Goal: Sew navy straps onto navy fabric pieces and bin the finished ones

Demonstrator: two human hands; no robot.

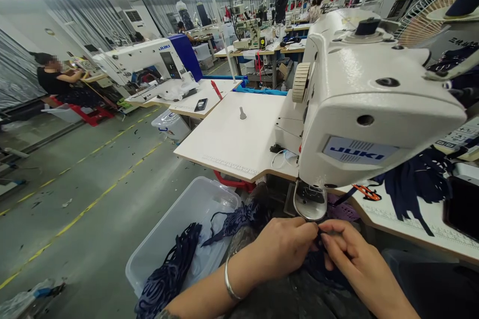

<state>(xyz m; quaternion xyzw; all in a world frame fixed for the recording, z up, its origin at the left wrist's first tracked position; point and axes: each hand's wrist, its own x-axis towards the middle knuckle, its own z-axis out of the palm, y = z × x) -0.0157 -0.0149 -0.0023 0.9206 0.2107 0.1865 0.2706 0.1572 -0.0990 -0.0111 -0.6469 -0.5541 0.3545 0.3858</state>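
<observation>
My left hand (286, 244), with a silver bangle at the wrist, is closed in a pinch just in front of the sewing machine's needle area. Opposite it, my right hand (350, 246) pinches too, its fingertips nearly meeting the left ones. Between them is dark navy fabric (318, 261), which hangs down over my lap; its exact shape at the fingertips is hidden. The white sewing machine (377, 114) stands right above, its rounded metal plate (310, 204) close to my fingers. A navy strip (343, 196) runs from the machine's right side.
A clear plastic bin (179, 199) with bundled navy strips (172, 269) sits at left. More strips (415, 187) and orange-handled snips (368, 193) lie on the table at right, near a dark phone (462, 207). A small grey metal piece (242, 113) rests on the white tabletop (220, 134). A person (56, 77) sits far left.
</observation>
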